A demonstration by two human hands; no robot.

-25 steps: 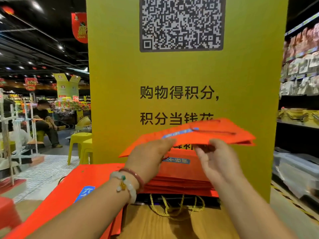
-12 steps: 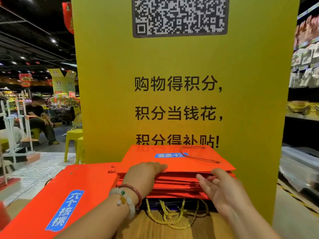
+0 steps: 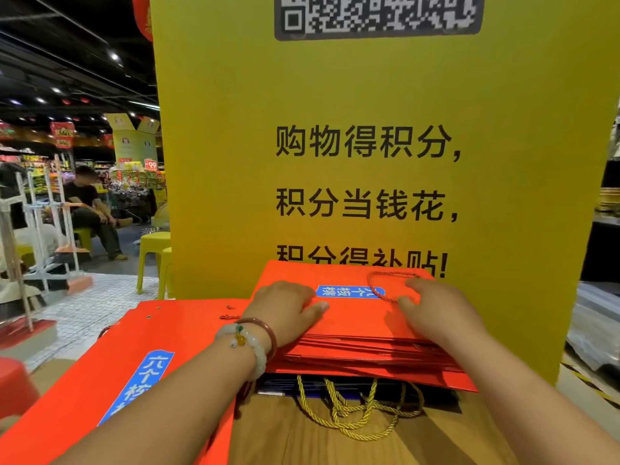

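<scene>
A stack of flat red paper bags (image 3: 355, 333) with a blue label lies on the wooden table, against a tall yellow sign. My left hand (image 3: 285, 308), with bracelets at the wrist, rests flat on the left part of the top bag. On the right part lies my right hand (image 3: 432, 310), its fingers next to the bag's red cord handle (image 3: 385, 286). A second pile of red bags (image 3: 134, 380) lies to the left, partly under my left forearm.
The yellow sign (image 3: 369, 162) stands right behind the stack. Dark bags with gold cord handles (image 3: 352, 411) lie under the red stack. Wooden table (image 3: 302, 437) in front. Yellow stools (image 3: 152, 260) and a seated person (image 3: 90, 209) are at the left; shelves at the right.
The red bag that both hands held up in the air has come down onto the stack. Both hands now lie on top of it.
</scene>
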